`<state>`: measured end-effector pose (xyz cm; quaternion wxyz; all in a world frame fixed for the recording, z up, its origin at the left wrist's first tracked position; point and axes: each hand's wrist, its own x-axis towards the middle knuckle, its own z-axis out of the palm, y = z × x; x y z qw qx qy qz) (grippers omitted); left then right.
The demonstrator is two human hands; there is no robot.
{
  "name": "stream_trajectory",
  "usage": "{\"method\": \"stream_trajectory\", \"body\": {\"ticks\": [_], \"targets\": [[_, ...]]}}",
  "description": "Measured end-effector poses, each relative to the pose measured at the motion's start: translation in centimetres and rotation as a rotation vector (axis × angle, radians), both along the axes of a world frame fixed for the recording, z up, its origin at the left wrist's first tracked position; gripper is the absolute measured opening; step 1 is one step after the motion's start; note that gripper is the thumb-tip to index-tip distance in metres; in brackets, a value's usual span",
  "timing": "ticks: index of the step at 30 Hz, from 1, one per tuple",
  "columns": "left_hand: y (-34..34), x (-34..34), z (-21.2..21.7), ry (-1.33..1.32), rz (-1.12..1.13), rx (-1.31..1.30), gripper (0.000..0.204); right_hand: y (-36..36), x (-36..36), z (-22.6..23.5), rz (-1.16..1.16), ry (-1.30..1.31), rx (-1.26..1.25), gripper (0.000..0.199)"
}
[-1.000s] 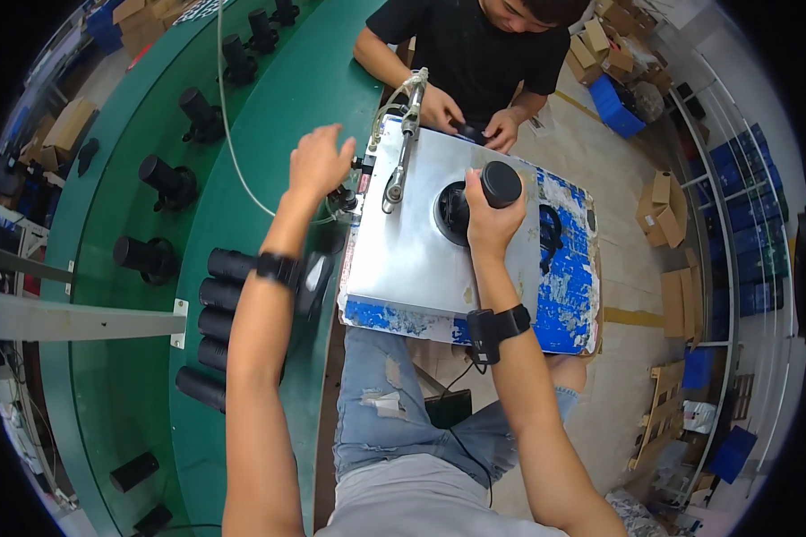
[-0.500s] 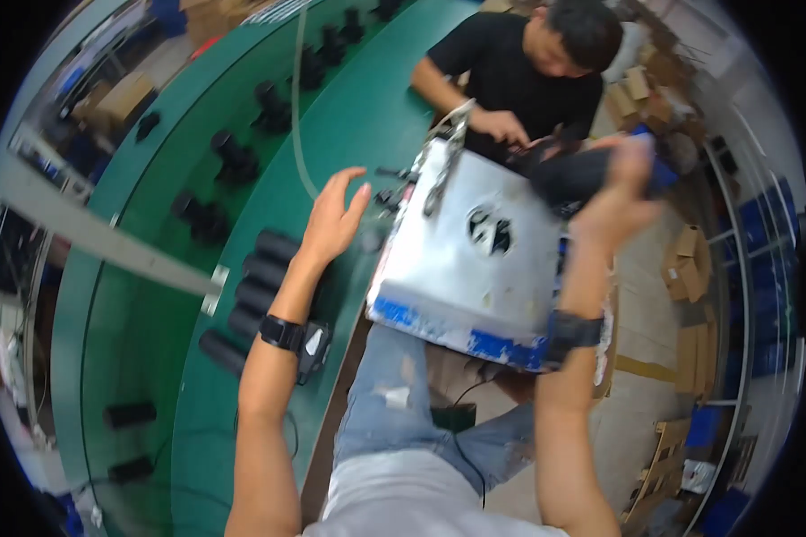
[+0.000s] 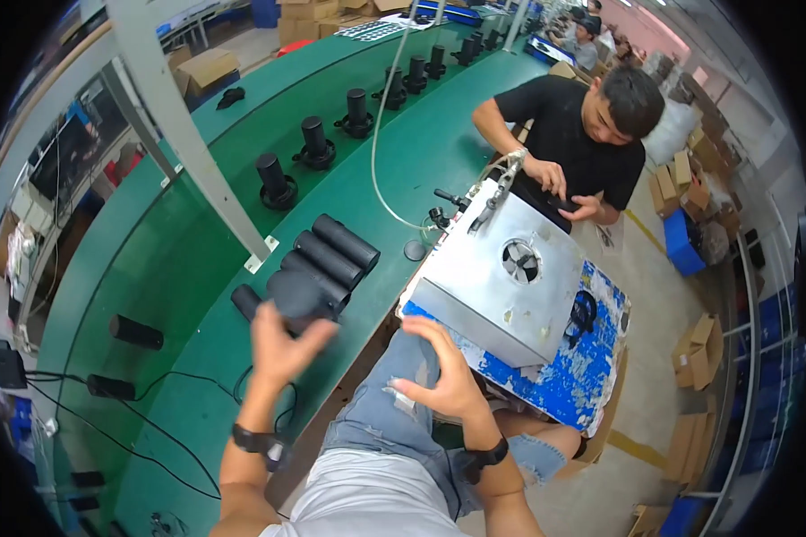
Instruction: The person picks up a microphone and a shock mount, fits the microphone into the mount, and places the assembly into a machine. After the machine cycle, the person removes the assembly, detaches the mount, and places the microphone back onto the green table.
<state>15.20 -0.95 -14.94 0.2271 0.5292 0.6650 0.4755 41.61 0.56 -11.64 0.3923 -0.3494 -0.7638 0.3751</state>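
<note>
A blurred black cylinder [image 3: 297, 294], its round end turned up, sits between the fingers and thumb of my left hand [image 3: 280, 347]. That hand is over the green bench, beside a row of several black cylinders [image 3: 345, 243] lying on their sides. My right hand [image 3: 445, 376] holds nothing; its fingers and thumb are spread above my lap. Just beyond it stands a silver metal box [image 3: 475, 277] with a round opening [image 3: 521, 261] showing fan-like blades. On the blue worn board beside the box lies a black ring-shaped part [image 3: 582, 318].
Upright black cylinders on round bases [image 3: 313, 145] line the belt at left. A metal post [image 3: 197, 152] rises from the bench [image 3: 304, 394]. Across the box, a co-worker in black [image 3: 569, 143] handles a small dark part. Cables [image 3: 175, 430] run over the lower left.
My right hand has come back from the far right and no longer holds the dark object. My left hand has dropped toward the row of cylinders. The view has shifted.
</note>
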Motion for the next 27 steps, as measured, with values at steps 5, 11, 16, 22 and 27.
{"method": "stream_trajectory", "body": {"ticks": [5,11,16,22,27], "targets": [[1.5,-15.6,-3.8,-0.133,0.520,0.302,0.045,-3.4,7.0,-5.9,-0.203,0.076,-0.428,0.040],[2.2,-25.7,-10.4,0.209,0.876,0.028,0.076,-6.4,7.4,-12.2,-0.220,0.248,-0.598,0.033],[2.8,-28.7,-10.5,0.290,0.790,-0.245,0.088,-6.8,7.6,-13.6,-0.266,0.262,-0.603,0.033],[1.3,-32.7,-7.3,0.455,0.763,-0.007,0.072,-7.0,9.1,-13.6,-0.326,0.368,-0.675,0.035],[-2.7,-33.3,-1.8,0.964,0.852,-0.111,0.057,-6.9,11.2,-14.2,-0.440,0.452,-0.679,0.035]]}}
